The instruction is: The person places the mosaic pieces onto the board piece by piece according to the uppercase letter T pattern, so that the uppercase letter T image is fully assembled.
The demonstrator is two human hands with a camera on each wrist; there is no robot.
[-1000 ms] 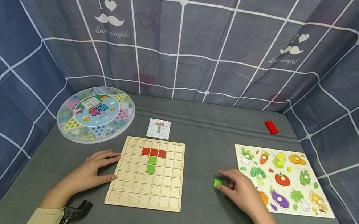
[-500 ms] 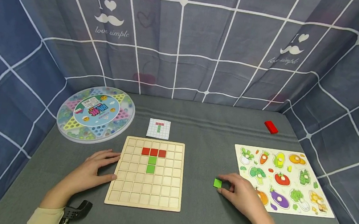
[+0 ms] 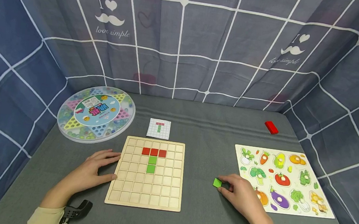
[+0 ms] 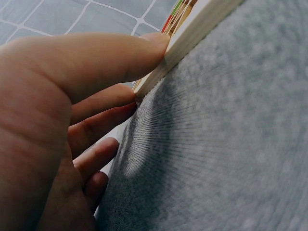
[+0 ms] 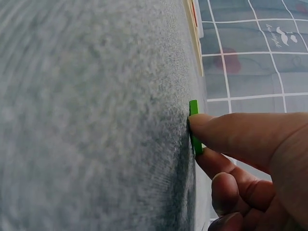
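My right hand (image 3: 243, 193) pinches a small flat green square tile (image 3: 217, 182) between thumb and forefinger, low over the grey cloth. In the right wrist view the tile (image 5: 194, 107) shows edge-on, partly covered by the thumb. My left hand (image 3: 89, 172) rests at the left edge of a wooden grid board (image 3: 144, 197), its thumb and fingertips touching the rim with the fingers fairly straight. On the board, three red tiles (image 3: 154, 152) lie in a row, with two green tiles (image 3: 151, 164) in a column below the middle one. Behind it lies a card (image 3: 158, 133) printed with a red and green T pattern.
A round clear marble game board (image 3: 121, 129) lies at the back left. On the right, a vegetable puzzle board (image 3: 315, 210) sits partly under my right forearm. A red block (image 3: 271, 127) lies at the back right. Grid-patterned curtains (image 3: 201, 34) enclose the table.
My right forefinger has drawn back and curled to the tile's far edge. The green tile has turned slightly and shifted a little left. My left hand stays at the board.
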